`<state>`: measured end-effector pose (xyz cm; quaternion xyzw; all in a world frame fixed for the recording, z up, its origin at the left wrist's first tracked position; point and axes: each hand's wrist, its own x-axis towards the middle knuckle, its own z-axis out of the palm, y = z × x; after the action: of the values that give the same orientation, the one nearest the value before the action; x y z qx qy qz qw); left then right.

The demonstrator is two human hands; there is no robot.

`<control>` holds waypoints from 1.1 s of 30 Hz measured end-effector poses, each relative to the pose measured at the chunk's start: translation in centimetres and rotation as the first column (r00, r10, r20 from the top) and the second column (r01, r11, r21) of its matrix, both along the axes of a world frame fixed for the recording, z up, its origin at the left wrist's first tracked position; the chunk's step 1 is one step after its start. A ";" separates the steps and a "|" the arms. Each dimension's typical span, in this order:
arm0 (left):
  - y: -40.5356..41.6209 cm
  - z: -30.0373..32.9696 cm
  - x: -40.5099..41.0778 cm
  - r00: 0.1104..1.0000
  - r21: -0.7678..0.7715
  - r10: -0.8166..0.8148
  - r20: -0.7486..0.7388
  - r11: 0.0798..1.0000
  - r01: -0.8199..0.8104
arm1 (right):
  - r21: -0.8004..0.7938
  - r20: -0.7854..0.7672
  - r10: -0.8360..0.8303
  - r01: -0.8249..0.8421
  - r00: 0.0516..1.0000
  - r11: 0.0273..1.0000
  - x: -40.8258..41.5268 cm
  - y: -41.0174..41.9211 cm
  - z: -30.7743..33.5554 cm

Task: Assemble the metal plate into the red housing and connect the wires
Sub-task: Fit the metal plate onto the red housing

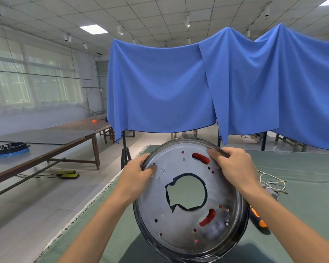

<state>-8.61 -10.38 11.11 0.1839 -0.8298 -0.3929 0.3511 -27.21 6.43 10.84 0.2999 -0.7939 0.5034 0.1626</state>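
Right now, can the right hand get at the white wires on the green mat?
Probably not yet: the right hand grips the round metal plate. The white wires lie uncovered beside its wrist.

Both hands hold a round metal plate (pixel 180 224) tilted up over a green table (pixel 302 205). The left hand (pixel 137 177) grips its rim at ten o'clock, the right hand (pixel 234 168) at one o'clock. Red housing (pixel 200 158) shows through the slots. White wires (pixel 272 182) lie at three o'clock, blue cloth (pixel 160 82) hangs at twelve.
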 end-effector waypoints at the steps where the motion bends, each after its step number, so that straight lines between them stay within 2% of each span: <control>1: 0.1 0.0 0.1 1.000 0.013 -0.019 -0.016 1.000 0.020 | 0.000 0.001 -0.007 0.007 1.000 1.000 0.0 -0.1 0.0; 9: -0.7 -0.5 0.4 0.997 0.175 -0.057 -0.048 0.982 0.065 | 0.002 -0.003 -0.018 0.018 1.000 1.000 0.1 -0.3 0.0; 19: -1.9 -0.9 0.3 0.999 0.231 -0.032 -0.042 0.972 0.041 | 0.142 -0.045 -0.081 0.086 0.996 0.986 0.2 -1.0 0.4; 33: -2.2 -1.8 -0.3 0.991 0.271 -0.072 -0.117 0.957 0.101 | 0.123 -0.057 -0.071 0.078 0.996 0.989 -0.1 -1.5 -0.2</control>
<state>-8.90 -12.62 9.36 0.1735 -0.7543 -0.5290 0.3479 -27.32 4.95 10.67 0.2928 -0.8298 0.4383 0.1831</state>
